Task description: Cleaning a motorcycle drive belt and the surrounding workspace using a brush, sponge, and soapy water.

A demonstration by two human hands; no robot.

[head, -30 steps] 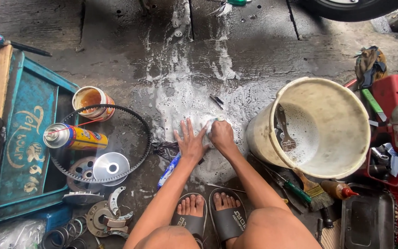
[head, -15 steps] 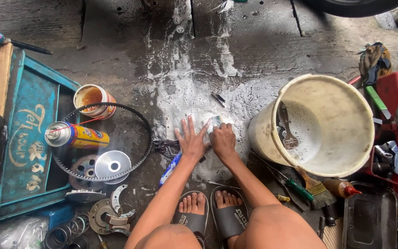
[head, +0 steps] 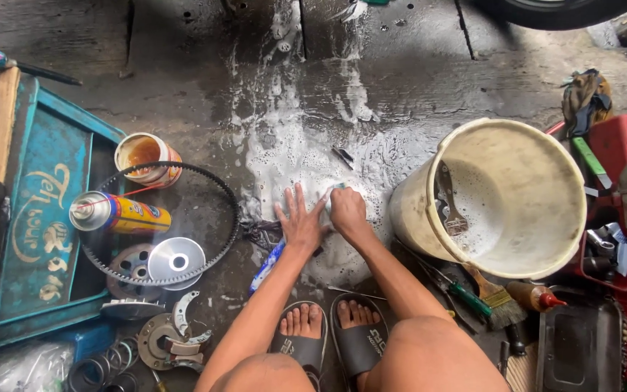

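I see my left hand (head: 300, 223) spread flat on the soapy wet concrete floor (head: 306, 138), my right hand (head: 347, 212) closed on a small pale sponge (head: 332, 193) beside it, a yellow-labelled spray can (head: 119, 213) lying well left.

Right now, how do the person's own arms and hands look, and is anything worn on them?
Both arms are bare to as far up as the view shows: no sleeves, no gloves. The left hand and the right hand show no watch, band or ring that I can make out. Soapy foam lies around the hands. The only worn items in view are dark slide sandals on the feet.
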